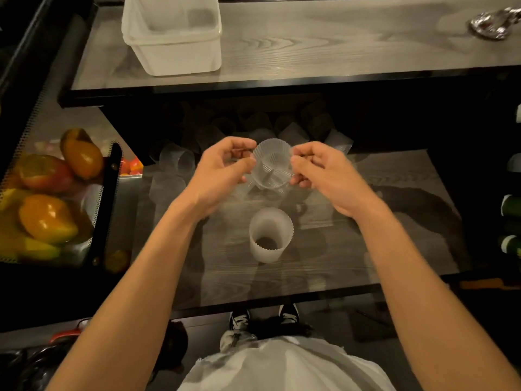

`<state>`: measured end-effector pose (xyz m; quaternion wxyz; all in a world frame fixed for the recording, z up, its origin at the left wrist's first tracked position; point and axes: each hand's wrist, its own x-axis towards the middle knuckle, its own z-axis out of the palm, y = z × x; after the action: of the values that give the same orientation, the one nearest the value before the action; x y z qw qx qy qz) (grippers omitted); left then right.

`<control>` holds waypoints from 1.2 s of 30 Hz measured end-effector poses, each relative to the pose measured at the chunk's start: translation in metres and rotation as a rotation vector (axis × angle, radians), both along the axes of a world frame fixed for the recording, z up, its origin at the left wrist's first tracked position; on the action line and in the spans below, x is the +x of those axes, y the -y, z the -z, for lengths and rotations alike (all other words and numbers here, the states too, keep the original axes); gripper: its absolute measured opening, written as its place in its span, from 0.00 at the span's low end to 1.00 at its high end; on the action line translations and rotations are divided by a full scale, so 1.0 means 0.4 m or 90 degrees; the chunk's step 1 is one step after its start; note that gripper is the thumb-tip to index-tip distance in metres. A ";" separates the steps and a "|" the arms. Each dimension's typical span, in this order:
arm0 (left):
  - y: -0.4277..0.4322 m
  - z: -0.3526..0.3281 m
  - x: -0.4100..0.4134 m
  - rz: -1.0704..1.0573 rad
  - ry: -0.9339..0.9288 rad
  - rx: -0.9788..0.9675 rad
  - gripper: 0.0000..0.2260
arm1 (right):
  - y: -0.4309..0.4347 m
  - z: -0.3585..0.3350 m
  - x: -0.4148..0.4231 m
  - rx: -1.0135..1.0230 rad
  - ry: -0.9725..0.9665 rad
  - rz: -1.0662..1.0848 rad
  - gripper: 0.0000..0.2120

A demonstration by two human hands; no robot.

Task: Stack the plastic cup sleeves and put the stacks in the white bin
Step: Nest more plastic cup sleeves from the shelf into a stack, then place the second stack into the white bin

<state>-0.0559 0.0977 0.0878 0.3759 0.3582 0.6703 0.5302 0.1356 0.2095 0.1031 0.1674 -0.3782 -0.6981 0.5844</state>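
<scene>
A clear ribbed plastic cup sleeve point(272, 167) hangs in the air between both hands, its opening facing me. My left hand point(222, 172) pinches its left rim and my right hand point(320, 172) pinches its right rim. Directly below, a frosted stack of sleeves point(270, 235) stands upright on the lower wooden table. Several loose sleeves point(177, 162) lie scattered on the far part of that table, partly in shadow. The white bin point(172, 35) sits on the upper shelf at the far left, with pale shapes inside it.
A black mesh basket point(111, 198) of mangoes point(48, 218) stands at the left. Crumpled foil point(492, 24) lies on the upper shelf at the far right. The upper shelf's dark front edge point(282, 88) overhangs the loose sleeves. Green-capped items point(511, 204) line the right edge.
</scene>
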 end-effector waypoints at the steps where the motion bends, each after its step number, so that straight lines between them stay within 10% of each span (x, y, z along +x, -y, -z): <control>1: 0.017 -0.021 0.001 0.034 0.013 0.016 0.11 | 0.010 -0.030 0.017 -0.016 -0.004 -0.028 0.08; 12: 0.139 -0.002 0.030 0.223 0.055 -0.079 0.10 | 0.080 -0.027 0.074 -0.120 0.174 -0.246 0.10; 28: 0.137 0.061 0.045 0.130 -0.068 -0.083 0.10 | 0.091 0.075 0.074 0.165 0.176 -0.141 0.06; 36: 0.179 0.143 0.036 0.250 0.100 -0.146 0.25 | 0.093 0.158 0.104 -0.090 0.186 -0.283 0.38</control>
<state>-0.0416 0.0263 0.0304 0.5611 0.3945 0.6123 0.3931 0.1772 0.1725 0.0400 -0.0944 -0.3068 -0.7381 0.5934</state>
